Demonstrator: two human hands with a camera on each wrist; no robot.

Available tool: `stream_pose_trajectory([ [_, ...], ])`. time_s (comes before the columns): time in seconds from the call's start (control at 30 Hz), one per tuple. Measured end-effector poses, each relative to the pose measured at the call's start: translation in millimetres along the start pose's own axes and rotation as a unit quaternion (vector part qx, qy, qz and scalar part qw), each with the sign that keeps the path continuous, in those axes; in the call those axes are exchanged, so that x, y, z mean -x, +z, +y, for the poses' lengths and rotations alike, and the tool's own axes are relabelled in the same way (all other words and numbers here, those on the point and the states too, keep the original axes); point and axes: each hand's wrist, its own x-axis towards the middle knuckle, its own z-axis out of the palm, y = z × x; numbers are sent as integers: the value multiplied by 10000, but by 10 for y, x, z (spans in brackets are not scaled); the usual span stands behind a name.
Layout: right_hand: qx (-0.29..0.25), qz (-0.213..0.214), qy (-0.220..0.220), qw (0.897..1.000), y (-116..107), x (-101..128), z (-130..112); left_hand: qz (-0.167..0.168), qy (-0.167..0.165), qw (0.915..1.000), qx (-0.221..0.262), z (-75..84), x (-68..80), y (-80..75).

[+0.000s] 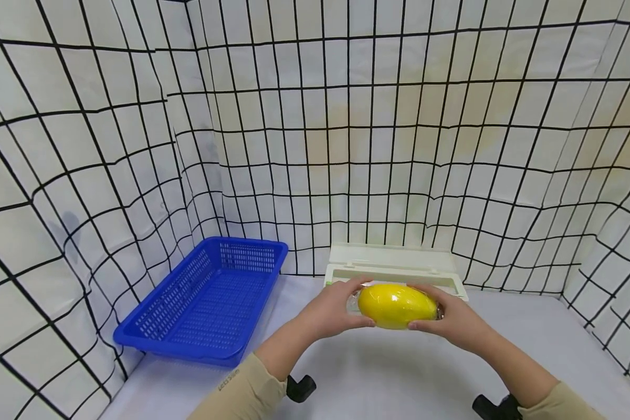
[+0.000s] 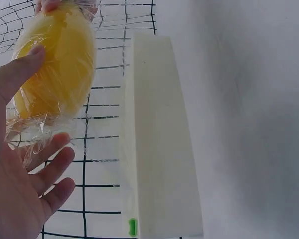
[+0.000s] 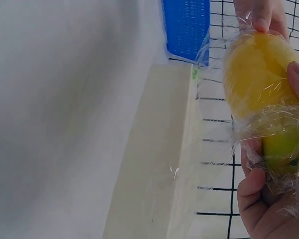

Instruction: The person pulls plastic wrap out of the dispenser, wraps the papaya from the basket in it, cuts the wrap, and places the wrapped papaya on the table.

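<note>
Fingers [image 1: 364, 284] of two hands grip one wrapped yellow fruit [image 1: 396, 305].

The yellow mango [image 1: 396, 305] is oval, glossy and wrapped in clear cling film. It lies sideways, held above the table.

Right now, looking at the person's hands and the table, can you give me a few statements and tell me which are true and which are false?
1. Both hands hold the yellow fruit. True: the left hand and right hand grip its ends.
2. The fruit is bare. False: clear plastic wrap covers it.
3. The blue basket holds fruit. False: nothing shows inside it.
4. A cream-coloured box lies behind the hands. True.
5. The fruit rests on the table. False: it is held above it.
</note>
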Motion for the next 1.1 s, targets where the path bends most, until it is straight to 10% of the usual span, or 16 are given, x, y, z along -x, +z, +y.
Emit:
stream_pose_trajectory([
  [0.17, -35, -39, 12, 10000, 61, 17, 62, -59, 597, 9969, -511, -37, 12, 36],
  [0.43, -490, -189, -25, 9986, 80, 8, 98, 47, 1726, 9673, -1859, -58, -86, 179],
  [0.93, 1116, -248, -433, 9925, -152, -59, 124, 45, 1759, 9750, -1355, -95, -137, 211],
  [1.1, 1360, 338, -738, 9874, -297, -13, 143, 32, 1616, 9783, -1297, -97, -143, 202],
])
